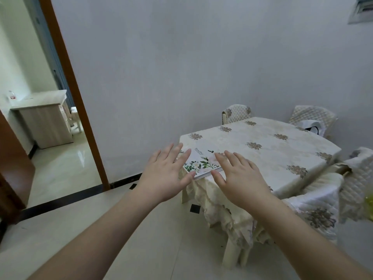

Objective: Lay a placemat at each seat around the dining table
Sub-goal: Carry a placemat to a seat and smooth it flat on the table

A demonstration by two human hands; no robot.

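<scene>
A rectangular dining table draped in a floral-patterned cloth was set right of centre, against the plain wall. A stack of leaf-printed placemats was laid on its near left corner. Quilt-covered chairs were placed behind it, at its far right and in front. An open doorway was seen at the left, with a low wood-panelled cabinet beyond it.

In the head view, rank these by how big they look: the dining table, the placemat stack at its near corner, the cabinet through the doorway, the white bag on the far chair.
1. dining table
2. cabinet, though farther off
3. placemat stack, partly hidden by hands
4. white bag
</scene>
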